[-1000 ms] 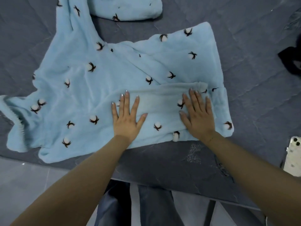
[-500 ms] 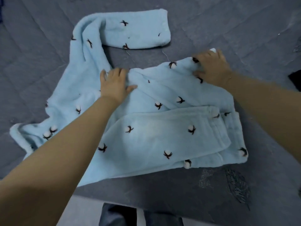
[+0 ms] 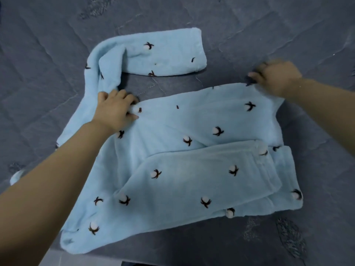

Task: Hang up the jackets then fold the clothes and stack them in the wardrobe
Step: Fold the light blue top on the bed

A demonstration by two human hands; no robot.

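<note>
The light blue garment [image 3: 172, 160] spreads over most of the middle of the grey quilted bed cover [image 3: 38, 64], near edge to mid-depth. Its far sleeve [image 3: 165, 54] lies apart from the body, leaving a bare pocket of cover between them. The left hand [image 3: 113, 112] and right hand [image 3: 276, 77] sit on the body's far edge, both forearms crossing above it. Bare cover runs along the far edge, left side and right side.

Dim, soft light; right side perhaps motion-blurred.
</note>
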